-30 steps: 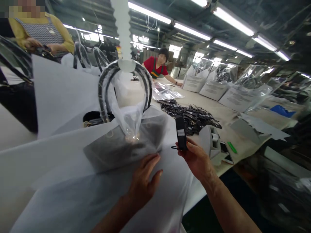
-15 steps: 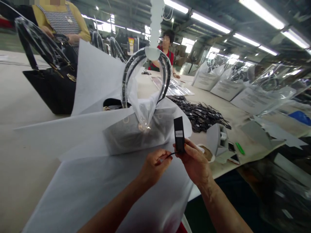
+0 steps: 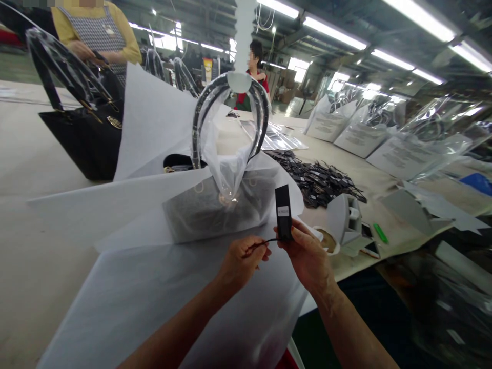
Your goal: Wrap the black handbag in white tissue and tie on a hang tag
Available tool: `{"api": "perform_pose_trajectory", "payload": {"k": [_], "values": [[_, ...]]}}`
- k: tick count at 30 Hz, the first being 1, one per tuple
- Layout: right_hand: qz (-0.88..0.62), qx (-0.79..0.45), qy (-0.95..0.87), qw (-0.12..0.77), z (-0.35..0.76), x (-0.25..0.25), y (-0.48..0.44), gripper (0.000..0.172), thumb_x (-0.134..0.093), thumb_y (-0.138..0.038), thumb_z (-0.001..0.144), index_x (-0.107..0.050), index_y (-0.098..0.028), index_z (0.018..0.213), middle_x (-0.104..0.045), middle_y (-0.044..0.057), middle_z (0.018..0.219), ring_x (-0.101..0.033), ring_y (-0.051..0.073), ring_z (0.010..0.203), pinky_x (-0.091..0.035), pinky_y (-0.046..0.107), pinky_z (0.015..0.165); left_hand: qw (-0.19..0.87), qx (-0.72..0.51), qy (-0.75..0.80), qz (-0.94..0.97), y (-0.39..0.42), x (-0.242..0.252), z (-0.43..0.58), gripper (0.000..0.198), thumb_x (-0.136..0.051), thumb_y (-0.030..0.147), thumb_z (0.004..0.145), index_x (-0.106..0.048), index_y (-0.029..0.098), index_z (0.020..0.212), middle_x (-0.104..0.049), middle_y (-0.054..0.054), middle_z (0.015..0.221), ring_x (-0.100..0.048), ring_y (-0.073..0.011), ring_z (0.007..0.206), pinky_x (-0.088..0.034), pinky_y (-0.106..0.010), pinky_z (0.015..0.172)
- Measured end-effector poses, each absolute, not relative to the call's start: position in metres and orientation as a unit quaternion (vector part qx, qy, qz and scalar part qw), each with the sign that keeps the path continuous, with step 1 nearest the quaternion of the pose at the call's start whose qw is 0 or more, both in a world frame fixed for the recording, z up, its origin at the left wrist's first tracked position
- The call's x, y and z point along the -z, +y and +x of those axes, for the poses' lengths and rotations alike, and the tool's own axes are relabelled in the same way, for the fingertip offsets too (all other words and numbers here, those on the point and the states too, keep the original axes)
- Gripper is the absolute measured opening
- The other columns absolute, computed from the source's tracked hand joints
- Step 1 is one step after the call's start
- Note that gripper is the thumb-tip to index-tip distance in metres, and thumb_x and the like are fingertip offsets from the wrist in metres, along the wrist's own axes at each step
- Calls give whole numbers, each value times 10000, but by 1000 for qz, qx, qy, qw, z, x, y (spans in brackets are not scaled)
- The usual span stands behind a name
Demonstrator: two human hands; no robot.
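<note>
Right hand: pinching black hang tag upright.
Left hand: pinching tag's black cord, near wrapped handbag.

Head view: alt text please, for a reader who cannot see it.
The right hand holds a black tag upright while the left hand pinches its thin black string, above white tissue paper on a long table. Behind stands a tissue-wrapped handbag with plastic-sleeved handles, and a pile of black tags lies to the right.
</note>
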State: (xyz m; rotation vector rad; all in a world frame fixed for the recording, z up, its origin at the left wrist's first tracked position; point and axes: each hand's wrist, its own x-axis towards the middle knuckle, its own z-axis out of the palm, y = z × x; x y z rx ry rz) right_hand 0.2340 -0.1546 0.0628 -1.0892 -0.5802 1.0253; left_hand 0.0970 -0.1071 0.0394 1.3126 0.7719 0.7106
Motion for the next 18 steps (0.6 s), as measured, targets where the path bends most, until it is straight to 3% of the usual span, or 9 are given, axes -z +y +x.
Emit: {"api": "perform_pose_trajectory", "payload": {"k": [13, 18], "values": [[-489, -455, -259, 698, 236, -58, -154, 332, -757, -367, 607, -697, -210, 893, -698, 32, 789, -582, 147, 691, -417, 252, 567, 667, -313, 335, 587, -106, -39, 95, 226, -531, 331, 745, -631, 131, 775, -683, -63, 727, -612, -131, 639, -447, -215, 523], [-491, -458, -250, 698, 235, -56, -154, 346, -765, -371, 596, -696, -216, 897, -703, 32, 788, -580, 146, 678, -411, 255, 562, 663, -317, 336, 589, -107, -38, 94, 243, -540, 353, 733, -623, 129, 774, -640, -37, 641, -569, -110, 565, -424, -212, 504]]}}
